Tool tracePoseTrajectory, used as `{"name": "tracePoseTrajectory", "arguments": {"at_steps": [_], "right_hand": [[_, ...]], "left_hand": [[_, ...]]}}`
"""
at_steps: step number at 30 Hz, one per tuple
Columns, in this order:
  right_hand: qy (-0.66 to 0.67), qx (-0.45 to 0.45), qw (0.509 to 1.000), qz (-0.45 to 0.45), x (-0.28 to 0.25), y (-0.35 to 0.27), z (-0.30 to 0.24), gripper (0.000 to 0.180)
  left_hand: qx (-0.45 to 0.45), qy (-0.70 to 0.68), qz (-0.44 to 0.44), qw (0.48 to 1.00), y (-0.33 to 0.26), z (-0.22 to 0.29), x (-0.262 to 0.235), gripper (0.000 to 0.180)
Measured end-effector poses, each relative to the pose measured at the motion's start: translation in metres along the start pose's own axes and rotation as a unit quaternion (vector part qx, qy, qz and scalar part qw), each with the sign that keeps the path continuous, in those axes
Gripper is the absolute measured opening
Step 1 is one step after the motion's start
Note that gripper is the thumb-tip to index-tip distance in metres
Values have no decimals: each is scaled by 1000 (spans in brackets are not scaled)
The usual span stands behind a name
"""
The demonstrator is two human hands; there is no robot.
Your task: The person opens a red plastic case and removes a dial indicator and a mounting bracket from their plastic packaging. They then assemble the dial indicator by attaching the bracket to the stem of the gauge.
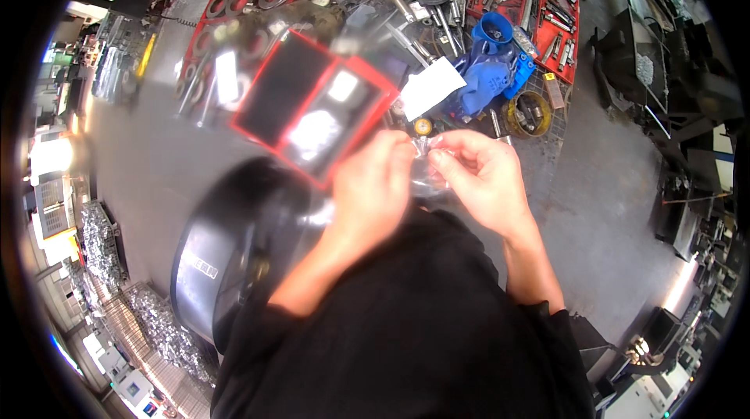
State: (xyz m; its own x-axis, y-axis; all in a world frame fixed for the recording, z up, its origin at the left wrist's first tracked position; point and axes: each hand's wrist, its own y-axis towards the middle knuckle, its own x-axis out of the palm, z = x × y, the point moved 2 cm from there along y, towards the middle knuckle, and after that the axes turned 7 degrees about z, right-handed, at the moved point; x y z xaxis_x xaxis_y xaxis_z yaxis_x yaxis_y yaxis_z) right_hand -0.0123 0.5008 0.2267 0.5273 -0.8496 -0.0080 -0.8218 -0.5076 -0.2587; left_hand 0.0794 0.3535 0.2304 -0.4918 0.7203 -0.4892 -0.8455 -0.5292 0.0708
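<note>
Both of my hands meet in front of my body at a crinkled clear plastic bag (428,182). My left hand (373,180) is closed at the bag's left side, its fingertips blurred and partly hidden. With thumb and fingers, my right hand (486,178) pinches the bag's upper right edge. Just beyond the fingertips is a small round yellow-rimmed piece (423,127). An open red case (269,134) with a black inside lies tilted against the left hand's far side, smeared by motion; bright glare covers its right half. Whether the left hand touches it, I cannot tell.
Past the hands, a cluttered bench holds white paper (432,89), blue gloves (486,84), a blue cup (492,29), a yellow round tub (529,114) and red trays (556,32) of tools. A shiny black curved object (205,266) stands by my left arm.
</note>
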Motion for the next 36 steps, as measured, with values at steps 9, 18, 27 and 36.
{"name": "tracePoseTrajectory", "arguments": {"at_steps": [9, 18, 27, 36], "right_hand": [[-87, -144, 984, 60, -14, -19, -10, 8], [-68, -85, 994, 19, -25, -26, 1, 9], [181, -9, 982, -57, -27, -36, -8, 12], [199, 25, 978, -51, -26, -42, -23, 18]], "left_hand": [[-138, -191, -117, 965, -16, 0, 6, 28], [-14, -128, -125, 984, -40, 29, 2, 21], [-173, -415, -84, 889, -35, 14, 8, 33], [-144, -366, -125, 911, -29, 26, 8, 27]]}}
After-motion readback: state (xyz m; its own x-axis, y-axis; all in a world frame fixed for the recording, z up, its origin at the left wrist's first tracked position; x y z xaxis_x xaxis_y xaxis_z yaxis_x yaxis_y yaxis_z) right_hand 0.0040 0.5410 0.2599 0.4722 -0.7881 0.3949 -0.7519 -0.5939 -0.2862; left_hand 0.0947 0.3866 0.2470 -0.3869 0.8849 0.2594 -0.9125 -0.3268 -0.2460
